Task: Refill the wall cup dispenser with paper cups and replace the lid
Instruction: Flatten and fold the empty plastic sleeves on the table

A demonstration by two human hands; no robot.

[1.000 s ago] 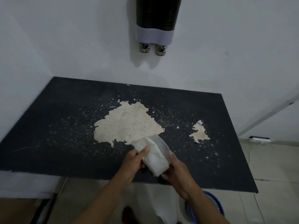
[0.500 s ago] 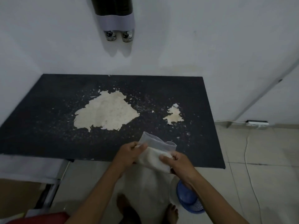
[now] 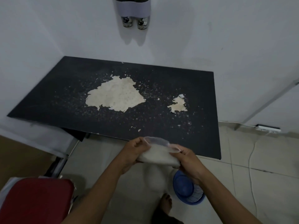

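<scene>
Where once upright — sleeve of cups (image 3: 159, 155) sideways, both hands (image 3: 135, 150) gripping.

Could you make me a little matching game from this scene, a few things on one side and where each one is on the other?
Things:
1. cup dispenser
2. plastic sleeve of cups
3. blue basket
4. black table

Places:
A. on the tiled floor, below the right forearm
B. mounted high on the white wall
C. held between the left hand and the right hand
D. against the wall, its top worn into pale patches

Pairs: 1-B, 2-C, 3-A, 4-D
</scene>
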